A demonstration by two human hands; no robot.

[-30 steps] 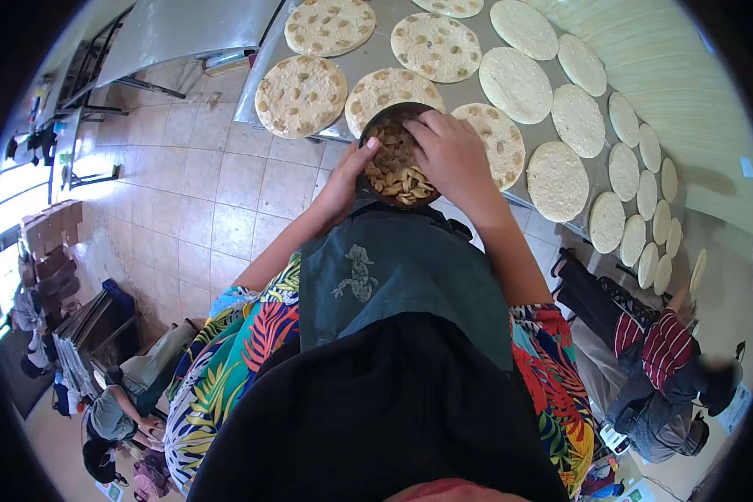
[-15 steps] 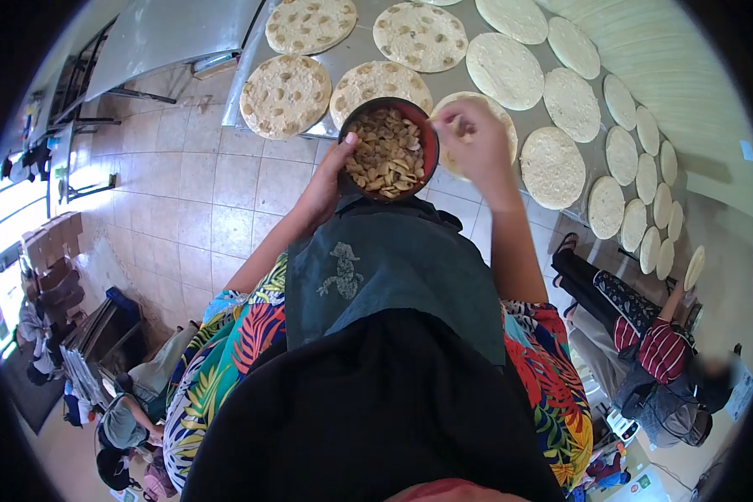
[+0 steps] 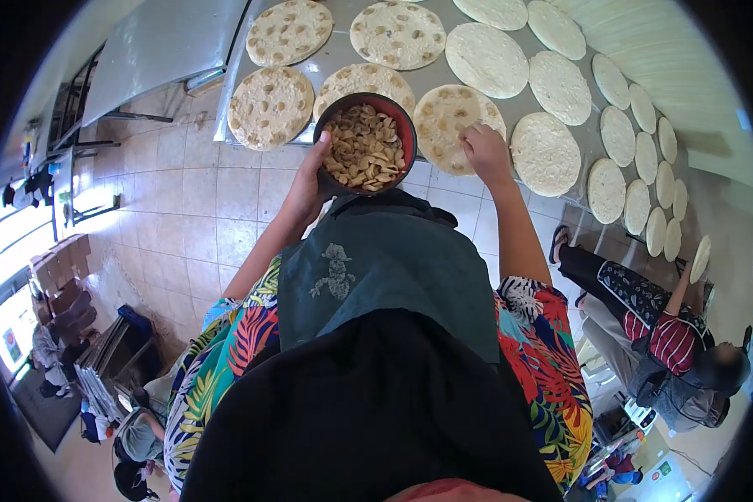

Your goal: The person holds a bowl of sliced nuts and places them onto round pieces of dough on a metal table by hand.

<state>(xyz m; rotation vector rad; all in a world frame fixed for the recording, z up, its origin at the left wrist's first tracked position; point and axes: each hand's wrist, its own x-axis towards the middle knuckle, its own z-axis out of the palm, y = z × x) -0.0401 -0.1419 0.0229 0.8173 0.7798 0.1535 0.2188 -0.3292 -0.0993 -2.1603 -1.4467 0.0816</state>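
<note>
My left hand (image 3: 308, 171) grips a round bowl (image 3: 409, 138), dark outside and red inside, by its left rim. Tan slices (image 3: 362, 149) that look like mushroom fill much of it. My right hand (image 3: 487, 153) is at the right side of a round pizza base (image 3: 443, 113), its fingers curled together low over the surface. Whatever is between those fingertips is hidden. Tan slices lie on the left and upper parts of this base. Behind the bowl, another base (image 3: 364, 78) with slices is partly covered.
More topped bases (image 3: 270, 109) lie at the left end of the metal table (image 3: 322, 74). Plain bases (image 3: 546, 155) cover its right side. A co-worker in a striped top (image 3: 676, 341) stands at right, one hand at a base (image 3: 700, 258). A grey table (image 3: 163, 54) stands at upper left.
My right hand has moved from beside the bowl's rim to the base on its right. More slices show on that base. The view has shifted a little, and the bowl sits further left.
</note>
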